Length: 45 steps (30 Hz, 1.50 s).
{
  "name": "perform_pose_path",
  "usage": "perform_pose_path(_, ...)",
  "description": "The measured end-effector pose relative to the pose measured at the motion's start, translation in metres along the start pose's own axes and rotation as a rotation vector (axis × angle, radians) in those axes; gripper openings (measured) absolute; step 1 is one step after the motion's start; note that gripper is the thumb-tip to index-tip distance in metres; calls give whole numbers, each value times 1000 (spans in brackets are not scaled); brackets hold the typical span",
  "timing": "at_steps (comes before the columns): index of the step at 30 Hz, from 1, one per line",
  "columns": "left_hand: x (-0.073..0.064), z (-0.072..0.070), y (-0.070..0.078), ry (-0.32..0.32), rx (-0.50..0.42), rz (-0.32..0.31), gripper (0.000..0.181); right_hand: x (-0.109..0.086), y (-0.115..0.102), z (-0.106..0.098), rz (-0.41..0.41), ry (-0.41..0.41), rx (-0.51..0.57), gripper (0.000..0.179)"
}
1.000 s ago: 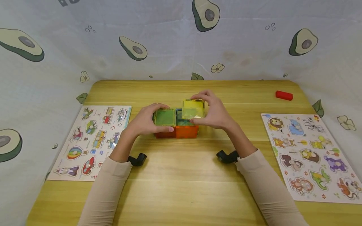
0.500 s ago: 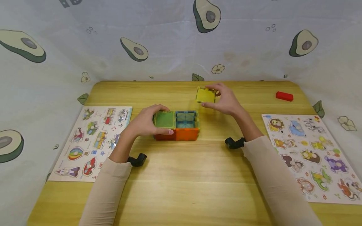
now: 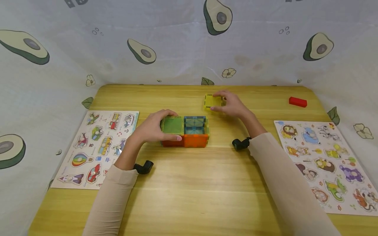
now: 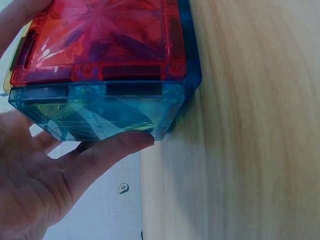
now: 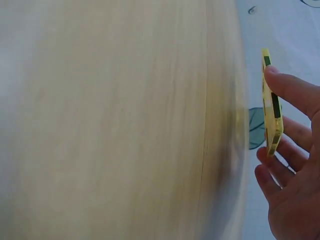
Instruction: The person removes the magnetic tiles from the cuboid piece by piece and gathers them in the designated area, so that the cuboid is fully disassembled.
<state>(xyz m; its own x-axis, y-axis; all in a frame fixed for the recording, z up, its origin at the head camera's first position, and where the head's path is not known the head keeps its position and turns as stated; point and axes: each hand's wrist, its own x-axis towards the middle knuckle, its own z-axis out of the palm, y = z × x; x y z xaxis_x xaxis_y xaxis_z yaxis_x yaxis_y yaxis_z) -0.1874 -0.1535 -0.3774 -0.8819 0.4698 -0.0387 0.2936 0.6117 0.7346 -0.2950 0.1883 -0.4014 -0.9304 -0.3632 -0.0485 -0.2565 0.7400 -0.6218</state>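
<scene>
Two joined cubes of see-through magnetic tiles stand mid-table. My left hand (image 3: 152, 127) grips the left cube (image 3: 172, 125), thumb along its near side and fingers at its far side. That cube has a green-looking top; in the left wrist view a red tile (image 4: 107, 42) and a blue tile (image 4: 95, 112) show on it. The right cube (image 3: 195, 141) is open on top, with an orange front and blue tiles inside. Behind it, my right hand (image 3: 233, 104) pinches a yellow square magnetic tile (image 3: 211, 101) by its edges. In the right wrist view this tile (image 5: 272, 107) appears edge-on, between thumb and fingers.
A vehicle puzzle board (image 3: 94, 147) lies at the left, and an animal puzzle board (image 3: 327, 164) at the right. A small red block (image 3: 297, 102) rests near the back right edge of the wooden table (image 3: 189, 196). An avocado-print cloth (image 3: 177, 39) hangs behind.
My right hand has carried the yellow tile from above the right cube toward the back right, uncovering that cube's open top. My left hand keeps its grip in place.
</scene>
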Motion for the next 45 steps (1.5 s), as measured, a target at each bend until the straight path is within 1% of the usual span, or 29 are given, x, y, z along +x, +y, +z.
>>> perform_pose_path(7, 1, 0, -3, 1, 8, 5, 79, 16, 2, 4, 10, -36, 6, 66)
perform_pose_path(10, 0, 0, -2, 3, 13, 8, 79, 22, 3, 7, 1, -41, -12, 66)
perform_pose_path(13, 0, 1, -1, 4, 5, 7, 78, 27, 6, 11, 9, -44, -15, 65)
perform_pose_path(17, -1, 1, 0, 2, -10, 0, 78, 29, 9, 12, 32, -55, -12, 64)
perform_pose_path(24, -1, 1, 0, 5, -11, -3, 78, 30, 8, 10, 31, -77, -37, 68)
perform_pose_path(28, -2, 1, 1, -1, -7, -5, 80, 24, 3, 6, 14, -69, -28, 70)
perform_pose_path(30, -2, 0, 2, -5, 3, 1, 81, 17, 0, 3, 2, -53, -5, 70)
perform_pose_path(34, -3, -1, 2, 5, 49, 21, 83, 1, -6, 0, -19, -13, 96, 69)
perform_pose_path(36, -3, -1, 1, 17, 71, 31, 84, -9, -10, -1, -40, 1, 160, 69)
perform_pose_path(38, -3, -1, 1, 28, 88, 38, 84, -18, -13, -2, -64, 9, 202, 68)
perform_pose_path(45, -3, 1, 1, 57, 91, 45, 81, -45, -23, 3, -138, 24, 310, 63)
